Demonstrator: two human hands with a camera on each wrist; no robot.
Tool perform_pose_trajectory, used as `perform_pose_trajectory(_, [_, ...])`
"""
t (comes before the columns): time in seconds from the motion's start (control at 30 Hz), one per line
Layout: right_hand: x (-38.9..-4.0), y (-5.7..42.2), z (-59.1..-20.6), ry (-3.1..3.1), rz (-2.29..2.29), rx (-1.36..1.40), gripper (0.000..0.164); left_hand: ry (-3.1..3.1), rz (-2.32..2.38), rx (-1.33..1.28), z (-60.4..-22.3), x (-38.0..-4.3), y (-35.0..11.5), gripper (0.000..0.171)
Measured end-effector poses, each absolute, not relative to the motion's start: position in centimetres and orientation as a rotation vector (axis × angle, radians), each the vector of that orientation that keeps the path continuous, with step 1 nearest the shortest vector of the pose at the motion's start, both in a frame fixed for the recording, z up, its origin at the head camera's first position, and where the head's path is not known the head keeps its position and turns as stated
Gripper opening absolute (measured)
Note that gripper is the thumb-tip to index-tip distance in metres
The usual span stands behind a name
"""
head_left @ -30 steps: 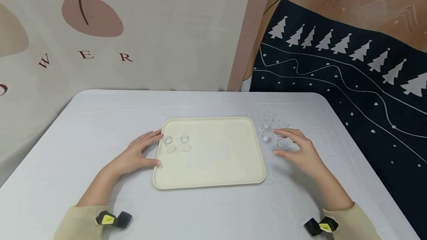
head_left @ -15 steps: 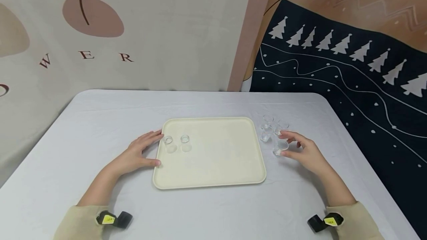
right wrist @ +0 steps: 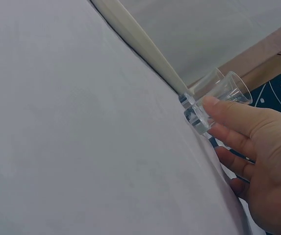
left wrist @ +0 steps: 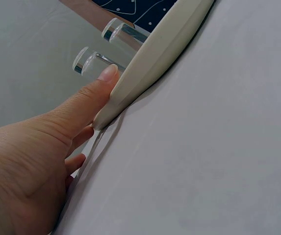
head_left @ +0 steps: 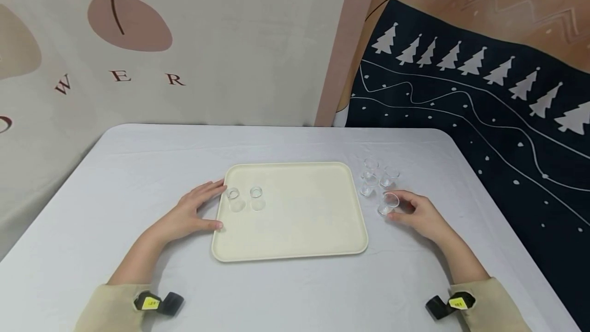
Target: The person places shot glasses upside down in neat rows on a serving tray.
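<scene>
Over the white tablecloth [head_left: 295, 296], the person's right hand [head_left: 421, 214] is pinching a small clear glass [head_left: 390, 203] between the thumb and the fingers. Its wide mouth is facing upward, but whether its base is touching the cloth, I cannot tell. This glass is being held outside the cream tray [head_left: 295, 224], near its right edge. A little farther from the person, three other glasses [head_left: 368, 186] are standing close together, also with mouths up. On the opposite side, the left hand [head_left: 189, 214] is resting at the tray's left edge, its thumb spread well away from the rather straight fingers, and the thumb tip is touching the rim. Near this hand, two overturned glasses [head_left: 256, 200] are standing on the tray, side by side and slightly apart. Beige sleeves [head_left: 110, 309] are covering the forearms partly, and a black device [head_left: 171, 304] is sitting at each cuff. Behind the table, a dark cloth with white trees [head_left: 461, 101] is hanging on the right.
</scene>
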State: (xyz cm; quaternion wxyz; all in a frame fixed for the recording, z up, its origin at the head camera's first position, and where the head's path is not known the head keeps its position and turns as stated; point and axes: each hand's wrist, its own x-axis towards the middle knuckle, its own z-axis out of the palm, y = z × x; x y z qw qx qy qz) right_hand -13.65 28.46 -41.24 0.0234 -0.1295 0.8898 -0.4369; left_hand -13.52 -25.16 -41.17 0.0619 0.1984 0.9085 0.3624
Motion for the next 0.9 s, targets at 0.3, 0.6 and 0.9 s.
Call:
perform_pose_trajectory(0.3, [-13.57,28.15,-41.8,2.772,-1.317,-0.351,0.05,2.739,1.09,0.583,-41.37,-13.71,-25.19,0.092])
perform_pose_trajectory(0.6, [-13.41,27.86,-41.9,2.815,-1.295,-0.364,0.046,2.731,1.092,0.581,-41.37,-13.76,-25.2,0.091])
perform_pose_trajectory(0.9, [-13.39,27.67,-41.97,2.876,-1.252,-0.325,0.042,2.742,1.106,0.61,-41.34,-13.67,-25.23,0.09])
